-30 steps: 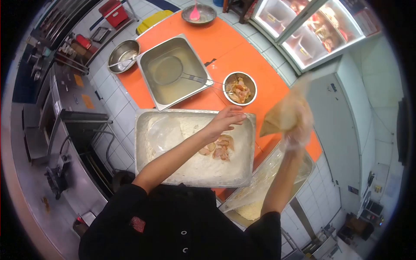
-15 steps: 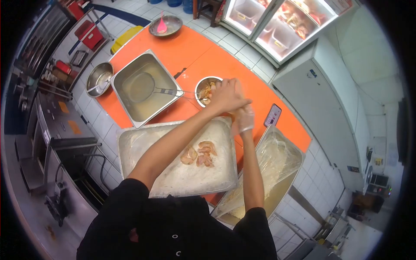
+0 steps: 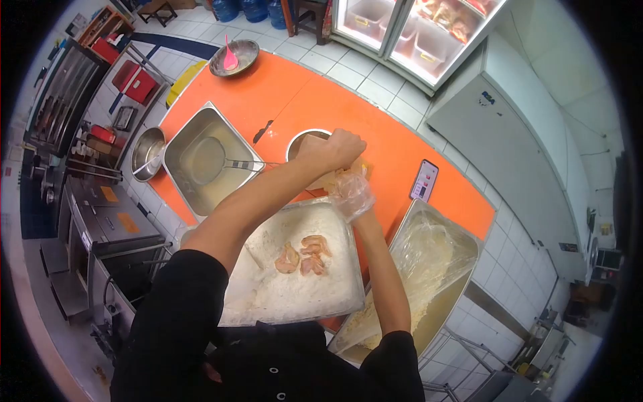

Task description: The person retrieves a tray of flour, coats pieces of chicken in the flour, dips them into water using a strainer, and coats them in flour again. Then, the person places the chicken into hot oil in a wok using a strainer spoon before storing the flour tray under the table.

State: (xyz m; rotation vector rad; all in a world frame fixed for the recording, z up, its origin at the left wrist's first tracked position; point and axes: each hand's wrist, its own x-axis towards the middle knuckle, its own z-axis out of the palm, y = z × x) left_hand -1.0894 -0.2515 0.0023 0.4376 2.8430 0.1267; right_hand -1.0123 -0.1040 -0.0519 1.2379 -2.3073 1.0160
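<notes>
My left hand (image 3: pixel 345 149) is bare and closed in a fist beside the rim of a round metal bowl (image 3: pixel 292 145). What it grips, if anything, is hidden. Just below it is my right hand (image 3: pixel 349 191), in a loose, clear plastic glove bunched near the wrist. My left forearm and the crumpled plastic hide most of its fingers. Nearer my body, a large metal tray (image 3: pixel 295 305) coated with white flour holds several raw chicken pieces (image 3: pixel 287 259).
A deep metal pan (image 3: pixel 181 181) of cloudy liquid holds a wire strainer (image 3: pixel 205 161). Right of the tray lies a plastic-lined pan (image 3: pixel 462 268) of pale crumbs, with a phone (image 3: pixel 423 179) behind it. Metal bowls (image 3: pixel 147 153) and a pink scoop (image 3: pixel 230 60) sit farther off.
My hands have shifted left and slightly nearer. The left hand has curled into a fist, and the glove on the right hand shows more. The whole view has also turned a little.
</notes>
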